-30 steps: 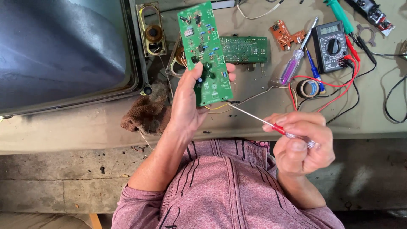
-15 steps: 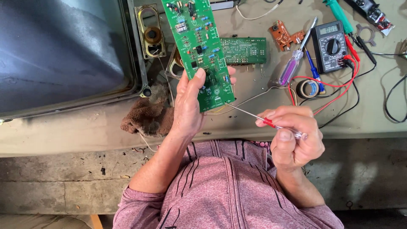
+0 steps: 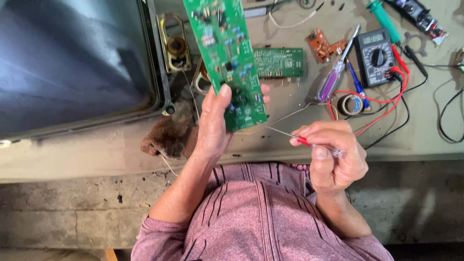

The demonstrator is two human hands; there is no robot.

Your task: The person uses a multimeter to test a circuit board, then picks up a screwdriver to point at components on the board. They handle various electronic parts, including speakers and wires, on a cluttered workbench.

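My left hand (image 3: 217, 125) grips the near end of a long green circuit board (image 3: 224, 53), held upright over the bench with its far end cut off by the top edge. My right hand (image 3: 333, 154) is closed on a thin screwdriver (image 3: 309, 142) with a red collar and clear handle. Its metal shaft points left, and the tip reaches the board's lower right corner.
A dark screen (image 3: 72, 63) of an old television fills the left. On the bench lie a second green board (image 3: 279, 62), a small orange board (image 3: 321, 44), a purple-handled screwdriver (image 3: 333, 79), a multimeter (image 3: 374, 55) with red and black leads, a tape roll (image 3: 351, 104) and a brown rag (image 3: 169, 137).
The left hand has lifted the green board higher and nearer the camera, so its top end now leaves the frame. The right hand with the screwdriver has barely shifted.
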